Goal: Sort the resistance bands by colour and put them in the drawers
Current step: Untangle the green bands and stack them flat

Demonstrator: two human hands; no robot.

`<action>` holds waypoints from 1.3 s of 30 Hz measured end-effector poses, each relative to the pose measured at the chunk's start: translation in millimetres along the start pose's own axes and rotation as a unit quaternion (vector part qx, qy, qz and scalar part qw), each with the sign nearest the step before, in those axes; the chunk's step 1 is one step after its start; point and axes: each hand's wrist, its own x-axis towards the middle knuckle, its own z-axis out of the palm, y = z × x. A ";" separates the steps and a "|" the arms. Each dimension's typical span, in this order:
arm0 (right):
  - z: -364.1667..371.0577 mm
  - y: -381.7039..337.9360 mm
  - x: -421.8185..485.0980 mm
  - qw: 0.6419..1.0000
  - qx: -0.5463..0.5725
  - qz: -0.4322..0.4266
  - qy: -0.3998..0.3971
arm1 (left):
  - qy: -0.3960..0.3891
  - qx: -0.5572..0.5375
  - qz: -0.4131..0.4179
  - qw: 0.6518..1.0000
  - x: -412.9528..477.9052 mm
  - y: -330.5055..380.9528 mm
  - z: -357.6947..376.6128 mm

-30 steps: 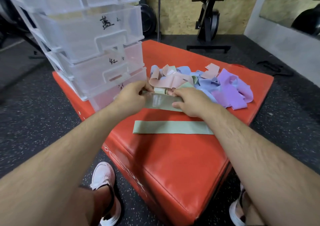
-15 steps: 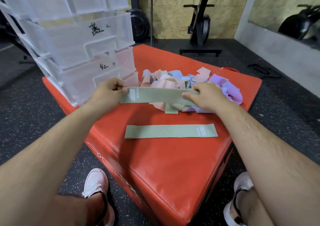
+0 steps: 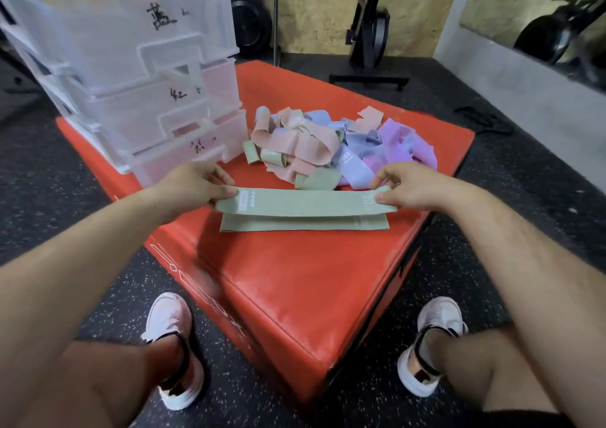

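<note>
Now that the flat sage-green fabric resistance band (image 3: 305,201) has dropped from above the tangled pile of pink, blue and purple bands (image 3: 328,145), it overlaps the matching green band (image 3: 295,224) lying on the red padded worktop (image 3: 295,280). The left hand (image 3: 193,184) and right hand (image 3: 413,186) each pinch an end. Looks like a green stack is building, and the clear plastic drawers (image 3: 147,66) come later.

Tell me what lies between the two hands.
In the head view, a green band, pinched at its ends by the left hand and right hand.
</note>
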 end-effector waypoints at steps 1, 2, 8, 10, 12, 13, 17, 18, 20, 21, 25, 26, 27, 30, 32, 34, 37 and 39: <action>5.3 1.5 -1.4 1.000 -0.005 -0.001 0.004 | 0.000 0.029 0.006 1.000 -0.3 -3.8 3.1; 11.0 3.0 -2.1 1.000 -0.013 -0.003 0.010 | 0.001 0.065 0.014 0.998 -0.9 -6.7 6.2; 42.2 14.7 -2.5 0.999 -0.030 -0.021 0.037 | 0.028 0.234 0.065 0.970 0.1 -17.7 23.1; 44.1 17.8 -1.8 0.997 -0.055 -0.035 0.045 | 0.038 0.272 0.106 0.956 2.4 -23.1 25.4; 41.5 19.9 -1.9 0.994 -0.090 -0.052 0.046 | 0.038 0.303 0.154 0.940 4.5 -28.4 25.4; 39.4 20.9 -3.1 0.993 -0.096 -0.063 0.041 | 0.032 0.311 0.176 0.933 3.9 -29.1 25.7; 32.4 20.2 -11.5 0.993 -0.059 -0.098 -0.033 | -0.046 0.311 0.222 0.923 -3.3 -26.6 27.2; 32.6 19.6 -12.3 0.992 -0.060 -0.103 -0.042 | -0.074 0.303 0.225 0.923 -6.1 -26.3 28.2; 34.0 19.5 -11.7 0.991 -0.067 -0.116 -0.030 | -0.093 0.277 0.232 0.928 -9.6 -24.9 31.3; 35.0 20.0 -10.6 0.990 -0.072 -0.122 -0.022 | -0.091 0.267 0.233 0.931 -10.0 -24.3 32.1; 35.1 18.4 -7.2 0.987 -0.104 -0.118 -0.035 | -0.101 0.271 0.230 0.929 -8.2 -21.1 31.0; 34.4 16.3 -6.1 0.987 -0.110 -0.116 -0.035 | -0.103 0.289 0.219 0.926 -7.1 -19.2 31.4; 33.7 12.5 -5.3 0.987 -0.107 -0.115 -0.028 | -0.102 0.312 0.200 0.923 -6.2 -15.6 32.7; 34.8 -4.3 3.1 0.991 -0.065 -0.112 0.034 | -0.071 0.314 0.177 0.930 1.9 -3.9 40.2; 38.0 -19.1 11.6 0.988 -0.061 -0.123 0.071 | -0.036 0.264 0.201 0.943 11.2 9.2 48.4; 42.4 -32.6 21.6 0.983 -0.101 -0.127 0.083 | -0.015 0.214 0.200 0.956 23.8 24.5 59.3; 52.6 -46.3 36.9 0.971 -0.171 -0.142 0.088 | -0.026 0.213 0.194 0.957 37.2 44.4 81.8; 59.3 -49.6 46.6 0.966 -0.195 -0.148 0.083 | -0.035 0.268 0.193 0.943 43.6 48.9 95.7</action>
